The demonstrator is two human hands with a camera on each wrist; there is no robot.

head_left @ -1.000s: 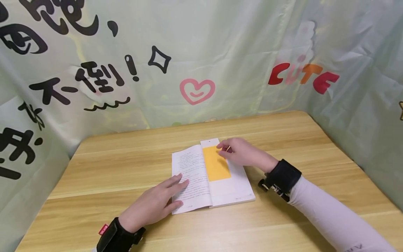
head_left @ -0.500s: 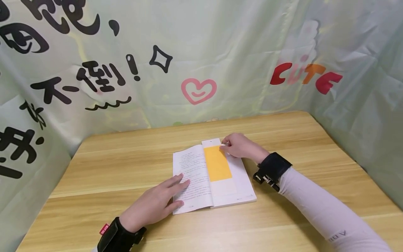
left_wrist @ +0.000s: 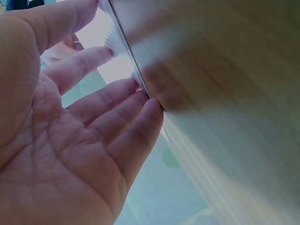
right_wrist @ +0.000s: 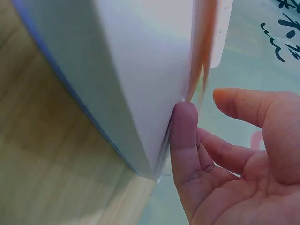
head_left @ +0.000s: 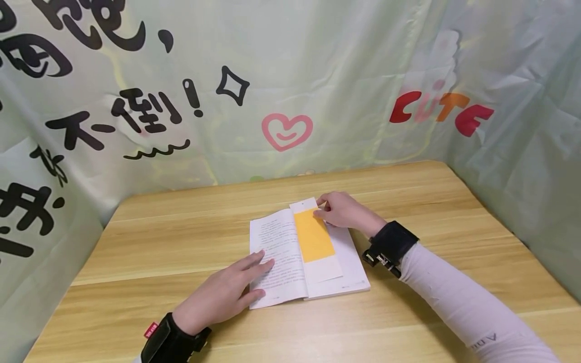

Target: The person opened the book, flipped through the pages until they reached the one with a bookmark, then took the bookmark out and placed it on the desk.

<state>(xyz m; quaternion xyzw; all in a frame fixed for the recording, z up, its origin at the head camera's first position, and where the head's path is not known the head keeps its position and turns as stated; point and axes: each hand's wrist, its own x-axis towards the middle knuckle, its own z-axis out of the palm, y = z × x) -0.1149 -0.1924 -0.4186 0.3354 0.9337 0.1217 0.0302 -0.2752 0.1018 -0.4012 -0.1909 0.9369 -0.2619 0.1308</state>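
An open book [head_left: 277, 272] lies on the table in the head view. On its right-hand page is a yellow-and-white bookmark [head_left: 314, 237] with a small hole at the top. My right hand [head_left: 347, 210] pinches the bookmark's upper right edge, thumb on the yellow face. In the right wrist view a fingertip [right_wrist: 185, 115] is against the book's page edges, beside the bookmark's orange-looking edge [right_wrist: 199, 47]. My left hand [head_left: 222, 295] rests with spread fingers on the left page. The left wrist view shows its fingertips [left_wrist: 154, 105] at the book's edge.
The wooden table [head_left: 181, 237] extends around the book on all sides. A pale printed curtain [head_left: 340, 101] with lettering and a pink heart hangs behind the table and along its sides. Black wrist straps [head_left: 395, 242] sit on both arms.
My right hand has come down from above the bookmark to its upper right edge and taken hold. The bookmark has lifted slightly and its lower end shows more distinctly. The left hand stays put.
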